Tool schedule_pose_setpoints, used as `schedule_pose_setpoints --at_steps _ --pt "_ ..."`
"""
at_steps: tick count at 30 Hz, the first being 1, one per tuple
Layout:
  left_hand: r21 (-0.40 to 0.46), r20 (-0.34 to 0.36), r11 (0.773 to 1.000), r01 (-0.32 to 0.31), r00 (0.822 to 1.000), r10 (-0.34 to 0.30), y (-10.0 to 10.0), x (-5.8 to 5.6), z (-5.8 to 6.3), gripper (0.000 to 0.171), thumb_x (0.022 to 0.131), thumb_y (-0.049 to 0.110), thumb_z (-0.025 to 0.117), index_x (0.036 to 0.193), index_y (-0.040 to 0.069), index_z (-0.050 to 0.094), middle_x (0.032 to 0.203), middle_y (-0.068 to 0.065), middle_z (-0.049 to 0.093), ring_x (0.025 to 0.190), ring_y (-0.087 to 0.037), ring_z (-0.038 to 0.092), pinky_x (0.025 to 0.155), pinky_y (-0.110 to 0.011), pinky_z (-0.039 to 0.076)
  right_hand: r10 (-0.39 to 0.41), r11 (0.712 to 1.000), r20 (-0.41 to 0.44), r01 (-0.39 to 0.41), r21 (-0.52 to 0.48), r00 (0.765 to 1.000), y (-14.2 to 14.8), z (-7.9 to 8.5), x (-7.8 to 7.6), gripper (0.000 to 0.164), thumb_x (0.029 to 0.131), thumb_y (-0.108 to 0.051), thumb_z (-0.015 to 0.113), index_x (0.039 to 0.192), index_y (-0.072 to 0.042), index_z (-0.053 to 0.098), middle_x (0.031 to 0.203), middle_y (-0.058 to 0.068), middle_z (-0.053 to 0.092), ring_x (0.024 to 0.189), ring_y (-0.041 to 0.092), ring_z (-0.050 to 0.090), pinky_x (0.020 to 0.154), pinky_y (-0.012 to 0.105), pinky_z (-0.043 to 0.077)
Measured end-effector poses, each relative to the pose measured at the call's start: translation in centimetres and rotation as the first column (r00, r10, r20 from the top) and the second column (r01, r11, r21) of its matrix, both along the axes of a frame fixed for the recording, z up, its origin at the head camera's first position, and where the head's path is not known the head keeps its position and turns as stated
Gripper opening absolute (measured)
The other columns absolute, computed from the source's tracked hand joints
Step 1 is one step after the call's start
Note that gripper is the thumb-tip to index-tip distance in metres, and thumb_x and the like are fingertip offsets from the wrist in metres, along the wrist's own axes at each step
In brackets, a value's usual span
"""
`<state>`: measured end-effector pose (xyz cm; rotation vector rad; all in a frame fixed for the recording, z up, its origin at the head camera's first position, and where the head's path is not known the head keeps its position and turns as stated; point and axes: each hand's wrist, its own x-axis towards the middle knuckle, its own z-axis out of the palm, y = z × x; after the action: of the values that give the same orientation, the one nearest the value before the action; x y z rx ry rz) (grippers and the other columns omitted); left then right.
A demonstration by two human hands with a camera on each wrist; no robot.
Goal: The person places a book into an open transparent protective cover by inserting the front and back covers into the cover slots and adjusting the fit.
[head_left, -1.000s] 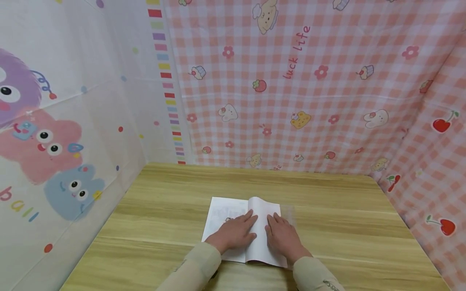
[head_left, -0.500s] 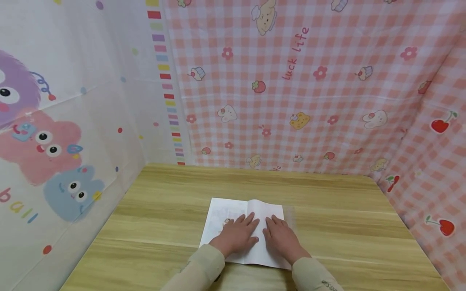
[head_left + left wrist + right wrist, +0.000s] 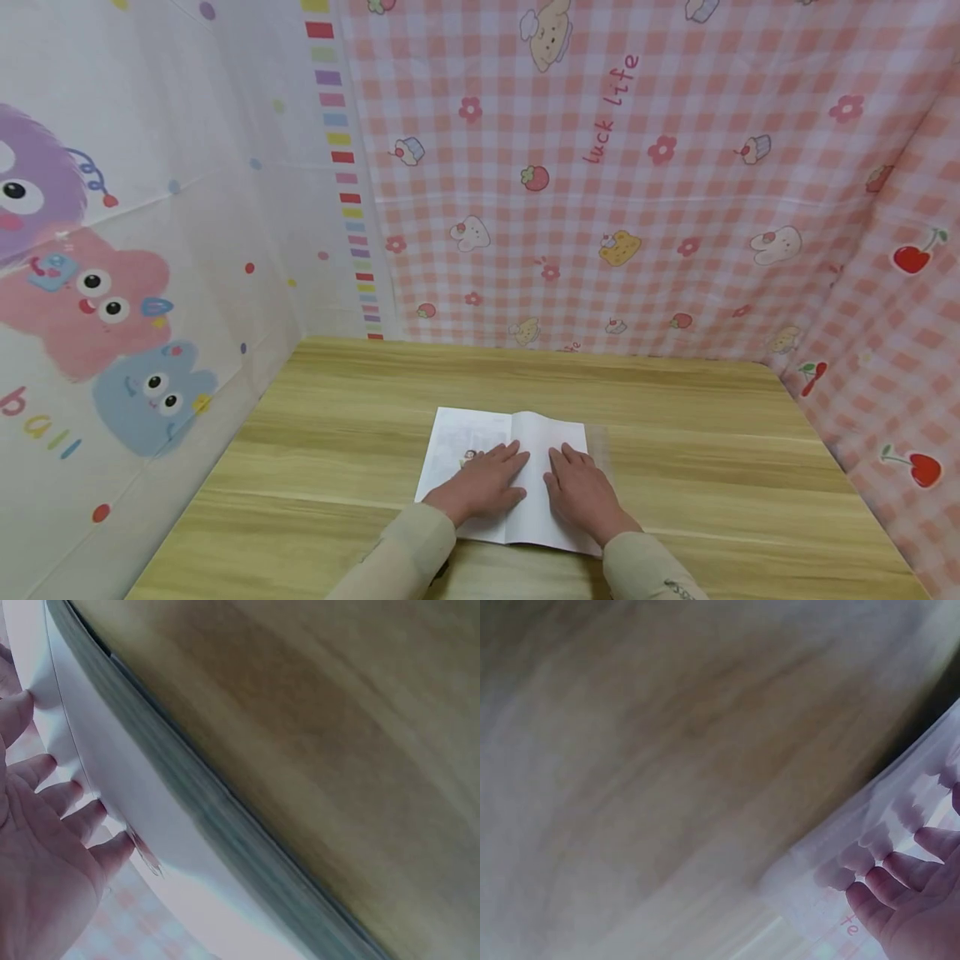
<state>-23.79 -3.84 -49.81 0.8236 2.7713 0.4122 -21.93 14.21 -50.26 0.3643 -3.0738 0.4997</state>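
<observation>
An open book with white pages lies on the wooden table. Its left page carries a small printed figure; the right page looks blank and bulges a little beside the fold. My left hand rests on the left page, fingers spread and pointing toward the fold. On the right page rests my right hand, its fingers extended. In the left wrist view, the fingertips of the left hand touch the page above a thick stack of leaves. The right wrist view has the right hand's fingertips against the page.
A translucent strip sticks out past the book's right edge. Wood-grain tabletop surrounds the book. Behind the table hangs a pink checked cloth, with a white cartoon-printed cloth on the left.
The right page has flattened somewhat and its outer edge has shifted slightly right. My left hand went a little right, then back left; the right hand has stayed nearly in place.
</observation>
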Motion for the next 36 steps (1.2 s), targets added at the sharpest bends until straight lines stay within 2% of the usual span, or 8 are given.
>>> schedule_pose_setpoints --at_steps 11,20,26,32,36 --pt "-0.092 -0.044 0.996 0.010 0.999 -0.014 0.4 0.5 0.7 0.056 0.096 0.037 0.052 0.146 0.014 0.041 0.154 -0.009 0.035 0.137 -0.027 0.030 0.110 -0.050 0.033 -0.002 1.000 -0.031 0.003 0.030 1.000 0.1 -0.5 -0.4 0.046 0.093 -0.021 0.056 0.129 0.008 0.055 0.135 0.030 0.051 0.120 0.046 0.045 0.097 0.060 0.042" --pt "-0.194 -0.095 0.981 0.006 0.995 -0.025 0.9 0.7 0.5 0.057 0.096 0.041 0.050 0.147 0.018 0.040 0.155 -0.006 0.034 0.138 -0.026 0.030 0.110 -0.049 0.034 -0.020 0.999 -0.015 0.020 0.027 1.000 0.3 -0.1 -0.4 0.045 0.093 -0.021 0.056 0.128 0.007 0.056 0.134 0.030 0.051 0.119 0.047 0.045 0.096 0.062 0.042" --pt "-0.262 -0.155 0.965 -0.011 0.987 -0.031 1.2 1.0 0.3 0.055 0.095 0.044 0.049 0.145 0.021 0.043 0.154 -0.006 0.035 0.138 -0.028 0.028 0.107 -0.054 0.035 0.014 0.995 -0.021 -0.012 0.101 1.000 0.4 -0.3 0.0 0.042 0.090 -0.019 0.061 0.123 0.006 0.059 0.130 0.030 0.054 0.116 0.048 0.047 0.091 0.063 0.045" --pt "-0.173 -0.070 0.984 -0.028 0.997 0.016 0.7 0.4 -0.5 0.056 0.097 0.043 0.047 0.148 0.021 0.038 0.158 -0.009 0.026 0.141 -0.029 0.019 0.109 -0.061 0.027 0.028 0.991 -0.009 -0.027 0.131 1.000 0.3 -0.6 0.0 0.046 0.091 -0.022 0.060 0.127 0.006 0.056 0.134 0.028 0.051 0.119 0.046 0.045 0.091 0.062 0.046" --pt "-0.155 -0.054 0.988 -0.021 0.998 0.013 0.3 0.2 -0.6 0.060 0.098 0.045 0.045 0.150 0.017 0.033 0.158 -0.011 0.025 0.141 -0.031 0.018 0.110 -0.062 0.025 0.014 0.993 0.007 -0.015 0.116 1.000 0.4 -0.6 -0.1 0.046 0.091 -0.021 0.059 0.129 0.006 0.055 0.135 0.028 0.050 0.120 0.046 0.043 0.093 0.063 0.044"
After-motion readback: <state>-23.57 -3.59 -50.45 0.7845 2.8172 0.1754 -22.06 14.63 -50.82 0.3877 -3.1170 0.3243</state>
